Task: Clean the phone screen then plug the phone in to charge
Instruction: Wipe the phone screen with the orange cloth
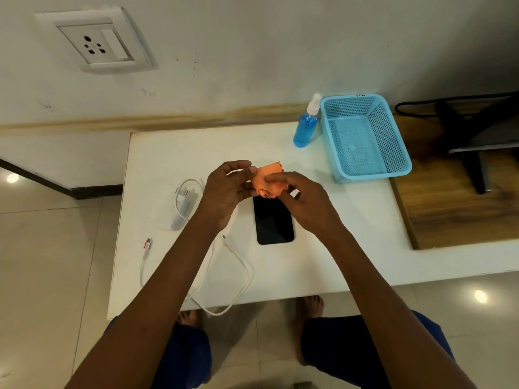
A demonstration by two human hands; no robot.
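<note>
A black phone (273,221) lies flat, screen up, on the white table (337,248). Just above its far end, my left hand (224,192) and my right hand (303,200) both grip a crumpled orange cloth (268,181), held in the air. A white charger plug (184,204) lies to the left of the phone. Its white cable (238,276) loops toward the table's near edge, with one connector end (223,237) beside the phone and another (147,244) at the table's left edge. A wall socket (97,43) is at the upper left.
A blue spray bottle (306,124) stands at the back of the table, next to a blue mesh basket (362,136). A dark stand (477,136) sits on a wooden surface to the right. My legs and bare feet are below the table's near edge.
</note>
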